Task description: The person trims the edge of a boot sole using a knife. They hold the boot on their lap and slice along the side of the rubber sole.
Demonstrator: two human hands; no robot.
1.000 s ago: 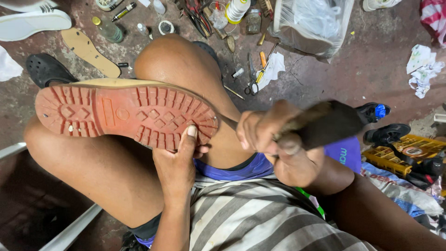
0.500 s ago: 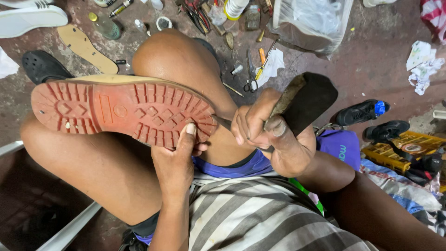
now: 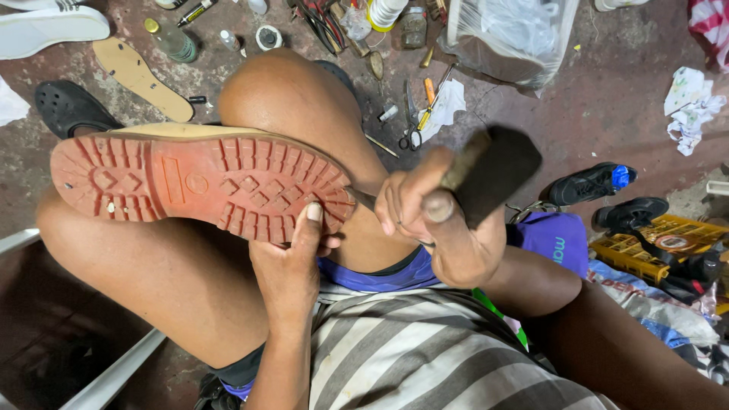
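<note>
Across the middle left of the frame, one shoe lies sole-up on the person's bare thigh, its red lugged sole facing the camera and its toe pointing toward the centre. The left hand comes up from the lower middle and is clamped on the toe end of the shoe, thumb pressed flat on the tread near the edge. Just right of centre, the right hand is closed tight around the wooden handle of one hammer, whose dark head is blurred and stands tilted toward the upper right. A thin metal spike shows between the shoe's toe and the right hand; which fingers hold it I cannot tell.

On the floor along the top of the frame lies a scatter of small things. One tan insole sits in the upper left, with one white sole above it and one black clog below it. One green bottle stands near the insole. One pair of scissors lies upper centre, beside a white rag. One clear plastic bag sits in the upper right. At the right edge rest two black shoes, one above the other, with a yellow box just beside the lower one. Crumpled white paper lies further up on the right.
</note>
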